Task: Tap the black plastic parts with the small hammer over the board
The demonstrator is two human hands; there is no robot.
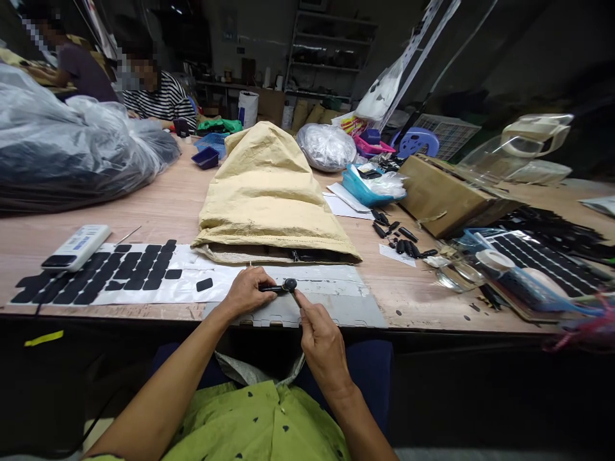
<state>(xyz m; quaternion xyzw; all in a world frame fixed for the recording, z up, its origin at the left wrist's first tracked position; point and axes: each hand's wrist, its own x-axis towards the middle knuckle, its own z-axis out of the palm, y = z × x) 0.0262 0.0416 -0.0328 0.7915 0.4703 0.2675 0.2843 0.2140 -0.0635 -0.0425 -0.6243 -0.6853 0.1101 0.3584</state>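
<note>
Between the thumb and fingers of my left hand [250,292] is a small black rod-shaped part [271,289] with a rounded knob at its right end. My right hand [321,334] is closed, its fingertips touching the knob end from the right; a thin thing seems to show at them, too small to name. Both hands are over a grey board [331,301] at the table's front edge. Just beyond lies a large yellow sack [269,192], its dark mouth facing me. Left of my left hand, a loose black pad [204,284] lies on a white sheet [185,288].
More black pads [144,266] cover the sheet, with a white device [77,246] on its left part. Several black parts [406,246] lie right, near a cardboard box [446,198] and black strips [538,256]. A big plastic bag [72,147] stands left. Two people sit beyond.
</note>
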